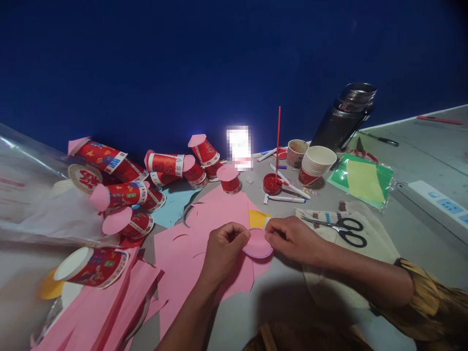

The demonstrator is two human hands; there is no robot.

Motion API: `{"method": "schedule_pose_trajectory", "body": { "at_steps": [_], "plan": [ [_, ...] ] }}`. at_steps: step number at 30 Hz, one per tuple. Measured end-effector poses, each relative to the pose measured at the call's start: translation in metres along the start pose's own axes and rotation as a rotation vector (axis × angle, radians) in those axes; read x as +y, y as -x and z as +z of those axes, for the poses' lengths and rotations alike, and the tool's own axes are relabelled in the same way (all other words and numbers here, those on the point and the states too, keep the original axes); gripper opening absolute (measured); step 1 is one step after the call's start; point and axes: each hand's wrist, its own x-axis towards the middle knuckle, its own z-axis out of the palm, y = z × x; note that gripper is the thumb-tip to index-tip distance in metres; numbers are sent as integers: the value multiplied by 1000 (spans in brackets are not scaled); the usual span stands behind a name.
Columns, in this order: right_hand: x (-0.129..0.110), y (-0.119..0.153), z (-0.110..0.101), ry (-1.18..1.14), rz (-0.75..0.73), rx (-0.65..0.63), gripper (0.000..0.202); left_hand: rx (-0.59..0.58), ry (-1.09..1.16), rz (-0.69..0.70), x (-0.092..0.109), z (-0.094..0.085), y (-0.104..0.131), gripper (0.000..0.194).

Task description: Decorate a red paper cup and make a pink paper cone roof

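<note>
A pink paper disc [258, 243] with a purple outline hangs between my two hands over the desk. My left hand [228, 246] pinches its left edge between thumb and finger. On the opposite edge, my right hand [287, 236] grips it in the same way, fingers curled in. Beneath them lie pink paper sheets [204, 273] with curved cuts in them. A yellow piece of paper [258, 219] shows just behind the disc. Black-handled scissors [343, 228] rest on a cream cloth [351, 273] to the right of my right hand.
Red paper cups [127, 194], several topped with pink paper, lie at the left. Behind my hands stand a pot of red paint [272, 184] with a stick in it, markers [285, 199], stacked cups [317, 165] and a dark thermos [343, 117]. A power strip [442, 204] sits far right.
</note>
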Motion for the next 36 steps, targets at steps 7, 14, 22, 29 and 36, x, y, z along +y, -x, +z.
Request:
{"method": "schedule_pose_trajectory", "body": {
  "at_steps": [7,14,22,29,36],
  "plan": [
    [0,-1,2,-65,65,-4,15,11,-10,-7,-2,2,1,14],
    [-1,-4,5,-82,33,88,9,-44,-46,3,-3,4,5,15],
    [5,-4,14,-85,-43,204,8,-101,-88,50,-1,9,10,23],
    [12,-7,14,-191,-43,247,17,-1,-74,29,-4,9,8,21],
    [17,-13,5,-246,-1,232,34,94,2,19,-11,3,1,25]
  ]
}}
